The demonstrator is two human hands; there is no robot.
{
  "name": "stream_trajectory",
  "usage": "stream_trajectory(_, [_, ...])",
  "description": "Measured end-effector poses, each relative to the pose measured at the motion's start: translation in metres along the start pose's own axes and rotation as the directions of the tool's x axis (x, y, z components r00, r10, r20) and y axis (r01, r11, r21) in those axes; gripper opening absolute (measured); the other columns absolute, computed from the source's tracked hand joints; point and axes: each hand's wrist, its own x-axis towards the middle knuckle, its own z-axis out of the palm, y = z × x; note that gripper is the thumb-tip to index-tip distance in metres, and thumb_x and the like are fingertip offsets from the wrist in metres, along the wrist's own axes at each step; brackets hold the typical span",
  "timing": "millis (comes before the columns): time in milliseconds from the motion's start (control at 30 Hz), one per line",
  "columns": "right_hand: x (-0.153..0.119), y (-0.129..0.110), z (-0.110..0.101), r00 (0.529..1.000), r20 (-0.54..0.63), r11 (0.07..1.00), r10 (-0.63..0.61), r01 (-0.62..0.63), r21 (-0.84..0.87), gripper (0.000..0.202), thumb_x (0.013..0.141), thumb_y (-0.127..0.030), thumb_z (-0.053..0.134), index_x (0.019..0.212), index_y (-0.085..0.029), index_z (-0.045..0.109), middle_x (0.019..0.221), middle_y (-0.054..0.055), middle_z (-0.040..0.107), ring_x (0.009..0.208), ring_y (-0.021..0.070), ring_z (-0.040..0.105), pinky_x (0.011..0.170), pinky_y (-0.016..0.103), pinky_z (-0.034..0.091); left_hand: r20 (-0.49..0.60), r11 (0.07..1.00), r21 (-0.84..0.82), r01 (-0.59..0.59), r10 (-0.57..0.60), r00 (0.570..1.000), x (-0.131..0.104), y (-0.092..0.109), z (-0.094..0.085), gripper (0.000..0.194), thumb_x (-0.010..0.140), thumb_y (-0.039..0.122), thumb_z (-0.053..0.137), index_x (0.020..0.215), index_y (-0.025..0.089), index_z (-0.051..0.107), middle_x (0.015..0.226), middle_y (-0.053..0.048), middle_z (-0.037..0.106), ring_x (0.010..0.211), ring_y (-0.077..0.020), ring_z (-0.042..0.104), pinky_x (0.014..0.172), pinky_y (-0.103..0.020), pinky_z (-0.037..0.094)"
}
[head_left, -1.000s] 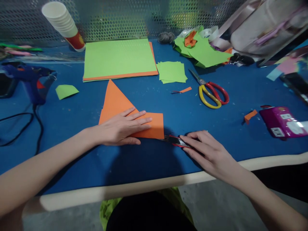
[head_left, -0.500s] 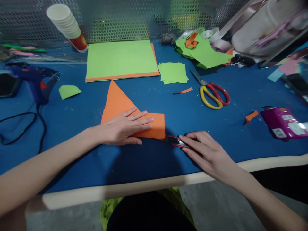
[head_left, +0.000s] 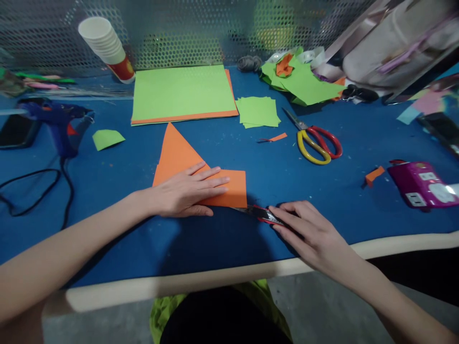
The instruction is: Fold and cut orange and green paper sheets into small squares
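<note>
Folded orange paper [head_left: 234, 186] lies on the blue table, one pointed corner reaching away from me. My left hand [head_left: 190, 191] rests flat over its middle, fingers outstretched and pressing it down. In my right hand [head_left: 304, 222] is a utility knife [head_left: 265, 215], red and black, gripped between thumb and fingers. Its blade lies at the paper's near edge, close to the right corner, and the tip seems to slip under the fold. How far the blade goes in is hidden.
Scissors [head_left: 317, 141], small green squares [head_left: 258, 112] and large green sheets [head_left: 182, 93] lie beyond the paper. On the left are a glue gun [head_left: 59, 119] with its cord and stacked paper cups [head_left: 107, 48]. A purple box [head_left: 423, 184] sits right; crumpled green paper [head_left: 301, 79] lies behind.
The view has shifted slightly. My right hand and the knife have moved a little to the right and nearer to me. My left hand still holds the paper down.
</note>
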Motion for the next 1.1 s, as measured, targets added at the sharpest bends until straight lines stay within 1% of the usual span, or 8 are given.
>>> stream_trajectory(100, [-0.001,-0.002,0.002,0.999,-0.035,1.0,-0.008,0.008,-0.005,0.042,0.093,-0.011,0.054,0.135,-0.02,0.051,0.101,0.011,0.06,0.089,0.0224,0.057,0.073,0.038,0.05,-0.008,1.0,0.007,-0.002,0.002,1.0,0.0,0.0,0.001,0.058,0.099,0.05,0.041,0.149,0.02,0.037,0.157,-0.007,0.036,0.151,-0.0254,0.011,0.122,-0.048,0.004])
stream_trajectory(233, [-0.001,-0.001,0.003,1.0,-0.012,1.0,-0.006,0.006,-0.004,0.043,0.093,-0.011,0.055,0.135,-0.02,0.05,0.103,0.011,0.06,0.091,0.0221,0.056,0.074,0.037,0.049,-0.011,1.0,0.01,0.004,-0.004,1.0,0.0,0.0,0.002,0.057,0.098,0.05,0.042,0.149,0.022,0.037,0.157,-0.006,0.036,0.151,-0.0249,0.012,0.122,-0.047,0.004])
stream_trajectory(400, [0.002,0.002,0.004,0.999,-0.021,0.999,-0.039,0.039,-0.013,0.045,0.093,-0.01,0.055,0.136,-0.018,0.049,0.102,0.012,0.06,0.092,0.0226,0.056,0.075,0.037,0.049,-0.008,1.0,0.012,0.005,-0.005,1.0,0.001,0.001,0.001,0.057,0.098,0.048,0.044,0.148,0.022,0.038,0.156,-0.006,0.037,0.151,-0.0253,0.012,0.122,-0.048,0.005])
stream_trajectory(567, [0.005,0.002,0.002,1.0,-0.001,1.0,-0.016,0.016,0.012,0.042,0.094,-0.013,0.054,0.135,-0.021,0.051,0.105,0.011,0.062,0.092,0.0225,0.057,0.075,0.037,0.049,-0.002,1.0,0.013,-0.001,0.001,1.0,0.001,0.001,0.0,0.058,0.098,0.049,0.042,0.149,0.021,0.037,0.156,-0.007,0.037,0.151,-0.025,0.012,0.122,-0.048,0.005])
stream_trajectory(733, [0.007,0.001,0.004,1.0,0.001,1.0,-0.007,0.007,0.03,0.038,0.094,-0.013,0.054,0.132,-0.017,0.054,0.104,0.012,0.062,0.093,0.0227,0.057,0.075,0.038,0.05,0.004,1.0,0.016,-0.001,0.001,1.0,0.001,0.001,0.0,0.058,0.099,0.049,0.041,0.149,0.02,0.037,0.156,-0.007,0.037,0.151,-0.0259,0.012,0.122,-0.049,0.005])
stream_trajectory(900, [0.007,0.0,0.0,1.0,0.018,0.998,0.023,-0.023,0.051,0.033,0.094,-0.014,0.054,0.127,-0.015,0.057,0.105,0.012,0.062,0.095,0.0223,0.056,0.078,0.037,0.05,0.005,1.0,0.026,-0.004,0.004,1.0,0.001,0.0,0.001,0.06,0.098,0.051,0.041,0.149,0.021,0.036,0.157,-0.007,0.036,0.151,-0.0258,0.011,0.122,-0.048,0.004])
stream_trajectory(1000, [0.009,0.001,-0.001,1.0,0.022,0.999,0.019,-0.02,0.035,0.031,0.095,-0.015,0.053,0.125,-0.013,0.058,0.104,0.013,0.063,0.094,0.0227,0.057,0.076,0.037,0.051,0.014,0.999,0.033,0.006,-0.006,1.0,0.0,0.002,0.0,0.062,0.097,0.053,0.042,0.149,0.019,0.036,0.157,-0.008,0.036,0.151,-0.0275,0.012,0.122,-0.049,0.004])
stream_trajectory(1100, [0.01,0.002,-0.001,1.0,0.022,1.0,0.011,-0.011,0.011,0.03,0.094,-0.016,0.054,0.123,-0.012,0.059,0.105,0.014,0.063,0.092,0.023,0.057,0.075,0.037,0.051,0.015,0.999,0.037,0.008,-0.009,1.0,-0.005,0.005,-0.004,0.066,0.096,0.054,0.044,0.15,0.018,0.035,0.158,-0.01,0.032,0.151,-0.0298,0.011,0.121,-0.05,0.004])
